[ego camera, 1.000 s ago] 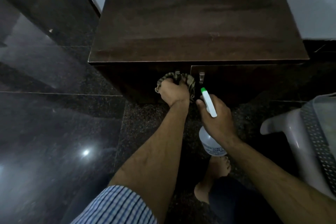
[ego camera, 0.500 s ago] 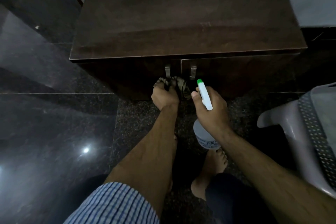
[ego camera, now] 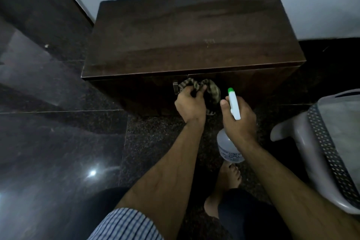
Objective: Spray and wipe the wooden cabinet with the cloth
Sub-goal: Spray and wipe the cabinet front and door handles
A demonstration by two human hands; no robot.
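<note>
head view: at the left, the dark polished stone floor (ego camera: 48, 122) runs up to the dark brown wooden cabinet (ego camera: 185, 35), which stands against the pale wall. its top has a dull sheen with faint streaks, so it may already be wiped; i cannot tell for sure. on the front, just right of a small metal door handle (ego camera: 176, 87), the left hand (ego camera: 190, 104) curls its fingers round the bunched olive striped cloth (ego camera: 211, 91) and presses it to the wood near where the two doors meet. further right, the right hand (ego camera: 240, 121) is wrapped round the clear plastic spray bottle with white head and green nozzle (ego camera: 227, 147), which points at the right door without touching it. by my judgement the front is about midway: the right door seems left to do.
</note>
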